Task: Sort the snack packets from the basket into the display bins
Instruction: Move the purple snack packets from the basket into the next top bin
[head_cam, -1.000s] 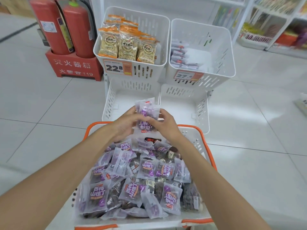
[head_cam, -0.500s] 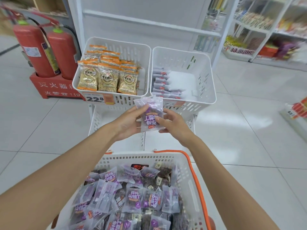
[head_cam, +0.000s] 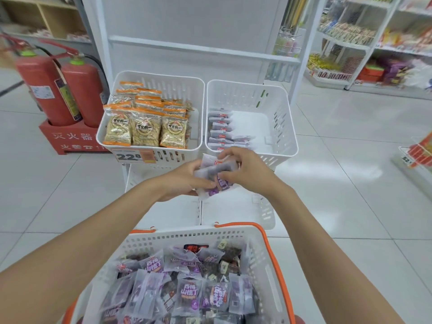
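Left hand [head_cam: 184, 180] and right hand [head_cam: 245, 170] grip purple snack packets [head_cam: 216, 175] just before the right display bin [head_cam: 284, 127], above the basket [head_cam: 187, 237].

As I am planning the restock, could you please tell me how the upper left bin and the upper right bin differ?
The upper left bin holds orange-topped packets standing in rows; the upper right bin holds pale packets in one row along its left side. The upper left bin is mostly full; the upper right bin shows bare floor. Both are white slotted bins, side by side.
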Action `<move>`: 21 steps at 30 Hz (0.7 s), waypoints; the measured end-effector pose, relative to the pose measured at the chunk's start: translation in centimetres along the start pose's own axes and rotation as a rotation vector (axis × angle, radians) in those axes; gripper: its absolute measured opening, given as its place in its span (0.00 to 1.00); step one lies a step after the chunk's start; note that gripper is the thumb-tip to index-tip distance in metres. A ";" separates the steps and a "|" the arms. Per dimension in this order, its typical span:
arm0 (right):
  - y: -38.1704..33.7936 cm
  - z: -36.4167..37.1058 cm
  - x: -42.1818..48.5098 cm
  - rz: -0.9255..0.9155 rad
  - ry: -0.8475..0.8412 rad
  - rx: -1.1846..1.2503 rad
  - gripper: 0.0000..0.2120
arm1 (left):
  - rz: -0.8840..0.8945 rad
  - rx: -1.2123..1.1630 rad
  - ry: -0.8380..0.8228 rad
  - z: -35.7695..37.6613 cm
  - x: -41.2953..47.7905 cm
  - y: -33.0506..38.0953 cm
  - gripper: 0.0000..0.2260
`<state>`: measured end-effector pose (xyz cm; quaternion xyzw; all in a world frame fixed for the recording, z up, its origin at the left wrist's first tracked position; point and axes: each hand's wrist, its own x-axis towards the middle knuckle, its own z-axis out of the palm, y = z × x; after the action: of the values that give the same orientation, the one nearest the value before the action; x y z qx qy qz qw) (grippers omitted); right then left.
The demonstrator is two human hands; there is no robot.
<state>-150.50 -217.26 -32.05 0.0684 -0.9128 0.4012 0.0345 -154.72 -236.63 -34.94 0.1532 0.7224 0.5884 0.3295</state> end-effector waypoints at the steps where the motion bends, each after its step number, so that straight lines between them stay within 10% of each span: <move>1: -0.4 0.0 0.2 -0.026 0.032 -0.003 0.13 | 0.015 0.019 0.005 0.2 0.1 0.2 0.24; 9: -0.5 0.7 0.4 -0.103 0.149 -0.026 0.17 | 0.115 0.254 0.036 0.0 0.6 1.4 0.28; 16: -0.8 -3.3 2.2 0.049 -0.198 0.133 0.22 | 0.219 0.195 0.120 0.7 3.0 2.5 0.32; 21: 2.4 -7.0 5.6 0.009 0.183 0.165 0.17 | 0.413 0.584 0.413 0.0 6.1 4.4 0.40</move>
<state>-156.32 -211.08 -28.44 0.0301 -0.8699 0.4797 0.1104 -159.91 -231.78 -32.52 0.2606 0.8639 0.4310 -0.0048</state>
